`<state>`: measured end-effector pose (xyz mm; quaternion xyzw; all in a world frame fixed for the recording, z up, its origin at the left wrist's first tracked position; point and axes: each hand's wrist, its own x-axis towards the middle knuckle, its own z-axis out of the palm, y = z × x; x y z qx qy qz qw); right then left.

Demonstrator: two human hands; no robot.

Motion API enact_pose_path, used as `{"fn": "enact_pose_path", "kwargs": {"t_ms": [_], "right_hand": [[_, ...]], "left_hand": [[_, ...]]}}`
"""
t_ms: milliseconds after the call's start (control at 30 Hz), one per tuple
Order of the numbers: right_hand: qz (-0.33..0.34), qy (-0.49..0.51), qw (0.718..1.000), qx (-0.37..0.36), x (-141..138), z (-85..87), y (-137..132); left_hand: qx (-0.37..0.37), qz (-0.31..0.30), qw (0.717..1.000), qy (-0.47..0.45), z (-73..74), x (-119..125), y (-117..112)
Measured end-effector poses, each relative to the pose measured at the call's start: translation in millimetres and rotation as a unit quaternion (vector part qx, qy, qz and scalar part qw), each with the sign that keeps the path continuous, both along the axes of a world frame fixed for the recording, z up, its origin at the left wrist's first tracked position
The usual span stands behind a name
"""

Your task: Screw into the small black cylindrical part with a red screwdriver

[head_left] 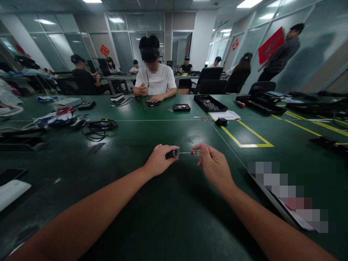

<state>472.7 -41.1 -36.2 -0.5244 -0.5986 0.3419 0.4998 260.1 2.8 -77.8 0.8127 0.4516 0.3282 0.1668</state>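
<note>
Left grip [160, 160] clamped on black cylinder [170, 154], right grip [214, 162] on screwdriver [195, 153]; black cables [100, 127], small block [221, 122] beyond.

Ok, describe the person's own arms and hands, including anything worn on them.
The left forearm and right forearm taper towards the wrists, bare, with no sleeves in view. The left hand and right hand are ungloved; I can make out no watch, bracelet or ring. No cables or markings show on them.
</note>
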Motion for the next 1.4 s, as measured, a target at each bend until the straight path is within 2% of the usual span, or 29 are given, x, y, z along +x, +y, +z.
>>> {"fn": "enact_pose_path", "kwargs": {"t_ms": [200,367,633,767,867,1067,1267,1400], "right_hand": [[0.009,0.03,1.0,-0.001,2,-9.4,4],[0.019,-0.013,1.0,-0.02,2,-3.5,3],[0.01,0.002,1.0,0.015,2,-11.3,5],[0.024,-0.007,1.0,-0.006,2,-7.3,3],[0.009,-0.029,0.999,-0.012,1,-3.6,2],[0.002,0.028,1.0,-0.008,1,-9.1,4],[0.027,-0.023,0.999,-0.019,0,-2.3,0],[0.012,-0.003,1.0,-0.011,-1,-5.0,1]], "left_hand": [[-0.01,0.019,1.0,-0.02,3.2,0,0],[-0.006,0.018,1.0,-0.022,2.8,0,0],[-0.009,0.021,1.0,-0.022,3.8,0,0],[-0.008,0.013,1.0,-0.014,2.0,0,1],[-0.009,0.015,1.0,-0.005,1.7,0,0],[-0.014,0.017,1.0,-0.005,4.3,1,-1],[-0.008,0.014,1.0,-0.002,2.8,1,-1],[-0.012,0.015,1.0,-0.003,3.6,0,-1]]}}
